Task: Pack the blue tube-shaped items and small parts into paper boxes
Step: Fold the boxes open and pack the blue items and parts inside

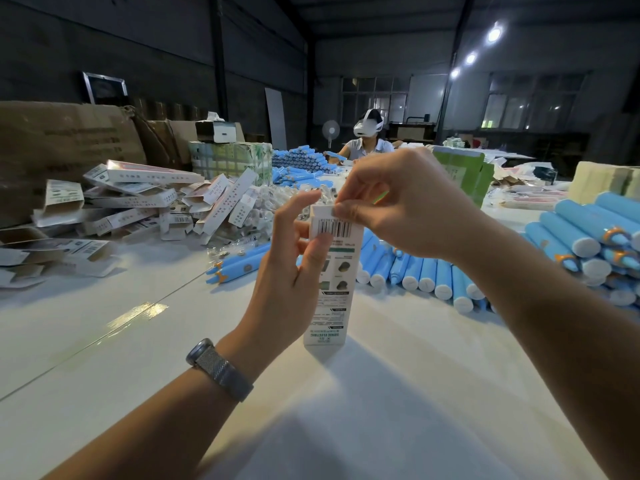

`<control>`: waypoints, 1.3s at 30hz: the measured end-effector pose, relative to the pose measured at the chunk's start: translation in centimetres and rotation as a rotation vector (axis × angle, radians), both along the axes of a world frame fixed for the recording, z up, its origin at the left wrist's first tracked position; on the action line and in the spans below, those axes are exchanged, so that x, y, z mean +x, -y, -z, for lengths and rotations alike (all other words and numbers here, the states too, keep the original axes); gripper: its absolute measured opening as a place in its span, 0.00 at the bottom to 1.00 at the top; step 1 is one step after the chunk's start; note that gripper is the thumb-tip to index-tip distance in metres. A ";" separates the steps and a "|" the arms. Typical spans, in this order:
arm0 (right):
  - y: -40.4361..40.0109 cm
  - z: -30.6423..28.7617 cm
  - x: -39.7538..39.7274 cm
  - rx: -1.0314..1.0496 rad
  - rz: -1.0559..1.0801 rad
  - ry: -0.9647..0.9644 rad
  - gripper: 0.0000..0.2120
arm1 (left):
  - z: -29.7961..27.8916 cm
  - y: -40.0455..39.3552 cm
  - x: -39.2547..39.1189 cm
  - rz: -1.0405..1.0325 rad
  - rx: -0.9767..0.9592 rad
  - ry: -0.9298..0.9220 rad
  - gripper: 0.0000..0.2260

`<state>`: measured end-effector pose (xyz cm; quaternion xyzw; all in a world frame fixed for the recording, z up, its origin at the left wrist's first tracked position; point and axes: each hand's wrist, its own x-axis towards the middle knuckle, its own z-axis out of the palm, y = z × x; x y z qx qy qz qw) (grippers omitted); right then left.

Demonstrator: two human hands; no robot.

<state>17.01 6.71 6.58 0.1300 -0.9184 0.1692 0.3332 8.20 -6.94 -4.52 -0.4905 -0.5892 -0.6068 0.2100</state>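
Observation:
A white paper box [334,292] with a barcode stands upright on the white table [121,341] in front of me. My left hand [291,268] grips its left side, thumb across the front. My right hand [398,206] pinches the box's top flap from above. What is inside the box is hidden. Blue tubes [415,271] lie in a row just behind the box, and a taller heap of blue tubes [588,233] is stacked at the right. One blue tube [239,265] lies to the left of the box, near small clear-bagged parts [242,242].
A pile of flat white paper boxes [138,202] covers the left of the table. Brown cartons [65,143] stand behind it. Across the table a person wearing a headset [367,136] sits by more blue tubes [301,161]. A green box [462,176] stands at the right rear.

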 end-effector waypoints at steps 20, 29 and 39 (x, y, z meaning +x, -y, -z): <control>-0.3 1.3 -1.0 -0.140 -0.094 -0.008 0.01 | -0.3 0.2 0.1 -0.019 0.025 0.024 0.11; -2.0 2.1 -0.9 -0.430 -0.316 0.113 0.08 | -0.4 0.3 0.2 -0.036 0.019 0.047 0.12; -2.4 3.0 -1.5 -0.308 -0.288 0.025 0.06 | -0.3 0.2 0.2 0.001 0.017 0.077 0.15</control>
